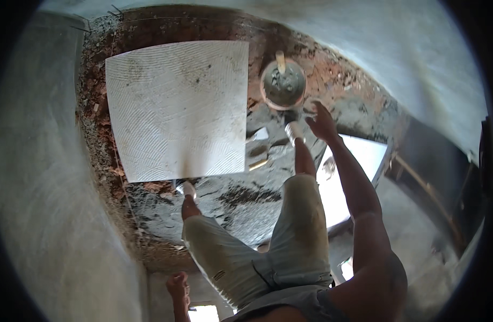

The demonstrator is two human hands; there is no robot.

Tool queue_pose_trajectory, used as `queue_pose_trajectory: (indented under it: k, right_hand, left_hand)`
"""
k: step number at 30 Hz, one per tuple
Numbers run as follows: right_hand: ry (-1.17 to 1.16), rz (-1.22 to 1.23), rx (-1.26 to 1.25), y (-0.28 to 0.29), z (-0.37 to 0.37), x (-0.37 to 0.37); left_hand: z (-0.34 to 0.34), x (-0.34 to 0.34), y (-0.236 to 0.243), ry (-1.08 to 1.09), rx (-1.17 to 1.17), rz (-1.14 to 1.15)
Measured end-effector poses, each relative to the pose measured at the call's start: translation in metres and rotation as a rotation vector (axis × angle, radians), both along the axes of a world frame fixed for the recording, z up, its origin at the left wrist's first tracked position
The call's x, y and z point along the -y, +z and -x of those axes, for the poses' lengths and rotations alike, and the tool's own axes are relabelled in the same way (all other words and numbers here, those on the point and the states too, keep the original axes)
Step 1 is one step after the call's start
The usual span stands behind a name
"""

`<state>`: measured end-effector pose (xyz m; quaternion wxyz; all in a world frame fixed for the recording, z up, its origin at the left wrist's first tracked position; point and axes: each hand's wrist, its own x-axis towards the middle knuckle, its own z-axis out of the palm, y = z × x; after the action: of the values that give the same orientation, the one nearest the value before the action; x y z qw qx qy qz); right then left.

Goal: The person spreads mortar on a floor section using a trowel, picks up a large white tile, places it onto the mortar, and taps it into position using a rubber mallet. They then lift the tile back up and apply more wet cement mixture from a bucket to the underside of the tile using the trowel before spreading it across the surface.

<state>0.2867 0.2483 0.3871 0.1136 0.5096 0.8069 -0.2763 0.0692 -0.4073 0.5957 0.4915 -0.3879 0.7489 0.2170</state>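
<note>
A grey plastered wall [37, 161] stands at the left with red-brown rubble [98, 110] along its foot, a paler wall [440, 80] fills the upper right, a slim wooden pole [426, 184] slants near the right edge, and a bright opening [203, 314] shows at the bottom.

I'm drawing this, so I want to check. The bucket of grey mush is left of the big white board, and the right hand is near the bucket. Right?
Not quite: the head view shows the bucket of grey mush right of the big white board. The right hand is near the bucket.
</note>
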Motion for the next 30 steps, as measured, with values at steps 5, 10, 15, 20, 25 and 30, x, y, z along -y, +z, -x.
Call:
queue_pose_trajectory:
  k: [5, 10, 15, 20, 25, 30]
  right_hand:
    - [0.754, -0.448, -0.122, -0.088, 0.126, -0.147]
    - [1.323, -0.318, 0.355, -0.140, 0.169, -0.169]
    - [2.043, -0.382, 0.452, -0.143, 0.126, -0.135]
    - [1.551, 0.013, 0.444, -0.049, 0.111, -0.183]
    - [1.399, -0.193, 0.424, -0.051, 0.110, -0.221]
    - [1.759, -0.253, 0.392, -0.122, 0.141, -0.112]
  left_hand:
    - [-0.100, -0.196, -0.032, -0.183, -0.600, 0.012]
    - [-0.170, -0.423, -0.167, -0.135, -0.429, -0.612]
    - [-0.230, -0.520, -0.335, 0.060, -0.216, -0.548]
    - [-0.283, -0.600, -0.414, 0.522, -0.294, -0.439]
    - [-0.273, -0.663, -0.421, 0.361, -0.377, -0.311]
    - [-0.270, -0.657, -0.469, 0.216, -0.946, -0.122]
